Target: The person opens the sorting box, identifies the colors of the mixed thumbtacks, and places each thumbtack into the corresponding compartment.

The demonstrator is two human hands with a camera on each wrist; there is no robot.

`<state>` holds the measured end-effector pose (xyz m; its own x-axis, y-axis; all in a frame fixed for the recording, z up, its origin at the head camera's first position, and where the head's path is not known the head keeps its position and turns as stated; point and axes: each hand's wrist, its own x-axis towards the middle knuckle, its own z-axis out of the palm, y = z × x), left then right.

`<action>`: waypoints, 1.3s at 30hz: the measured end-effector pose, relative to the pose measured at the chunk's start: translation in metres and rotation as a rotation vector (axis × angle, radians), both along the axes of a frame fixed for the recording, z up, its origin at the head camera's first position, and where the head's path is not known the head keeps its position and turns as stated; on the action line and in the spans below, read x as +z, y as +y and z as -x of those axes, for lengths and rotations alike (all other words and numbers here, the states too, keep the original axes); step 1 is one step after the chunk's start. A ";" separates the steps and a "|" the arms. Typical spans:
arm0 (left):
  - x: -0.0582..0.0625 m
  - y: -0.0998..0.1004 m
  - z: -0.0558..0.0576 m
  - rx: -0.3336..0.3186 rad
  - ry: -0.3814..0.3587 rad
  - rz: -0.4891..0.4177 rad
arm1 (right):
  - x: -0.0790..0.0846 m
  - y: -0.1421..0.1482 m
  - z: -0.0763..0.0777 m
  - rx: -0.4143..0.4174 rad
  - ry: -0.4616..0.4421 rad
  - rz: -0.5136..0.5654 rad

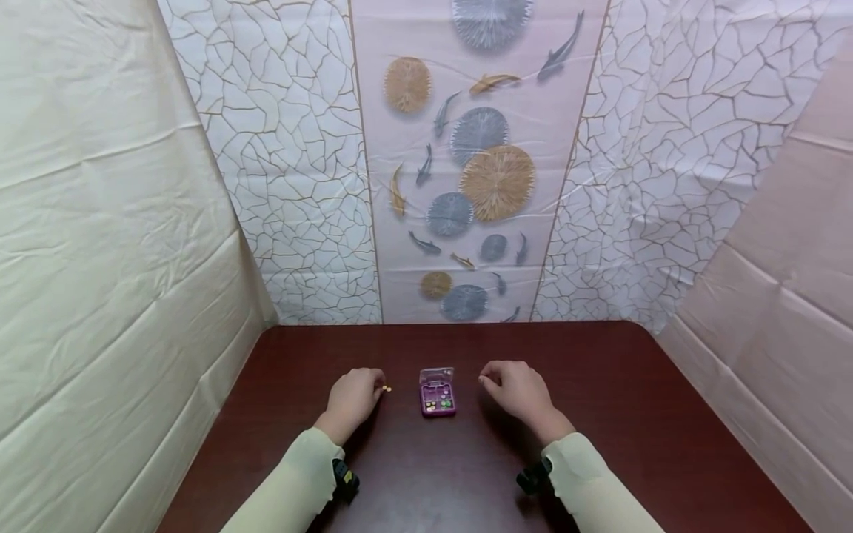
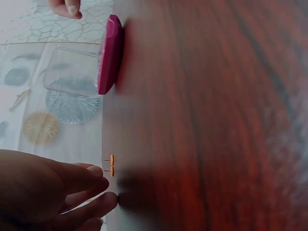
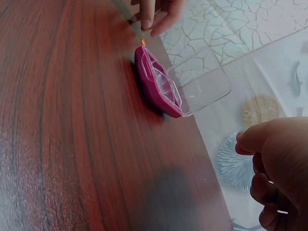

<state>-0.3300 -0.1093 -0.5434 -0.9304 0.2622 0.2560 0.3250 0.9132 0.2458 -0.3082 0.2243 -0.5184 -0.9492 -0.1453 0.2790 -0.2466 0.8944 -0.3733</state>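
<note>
Two small orange flat-headed pins [image 2: 112, 165] stand on the table with their thin points up, to the left of the case. My left hand [image 1: 355, 398] is beside them, its fingers loosely bent and the fingertips [image 2: 97, 171] right next to the heads. Between my hands sits a small magenta compartment case [image 1: 437, 400], its clear lid [image 1: 437, 375] raised at the far side. Small yellow, green and pale pieces lie in its compartments. To the right of the case, my right hand [image 1: 520, 389] hangs with fingers loosely curled and nothing visible in them.
The dark red-brown wooden table [image 1: 600, 444] stretches around the case and ends at a patterned cloth backdrop [image 1: 300, 185]. Pale cloth hangs along both sides. Each wrist wears a black camera [image 1: 344, 480].
</note>
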 end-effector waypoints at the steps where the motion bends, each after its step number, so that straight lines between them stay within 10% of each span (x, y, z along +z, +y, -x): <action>1: 0.000 0.000 0.001 -0.006 0.002 0.001 | 0.001 0.000 0.000 0.002 0.003 0.000; 39: 0.002 0.014 0.006 0.001 0.015 0.041 | -0.003 0.006 -0.007 -0.001 -0.015 -0.013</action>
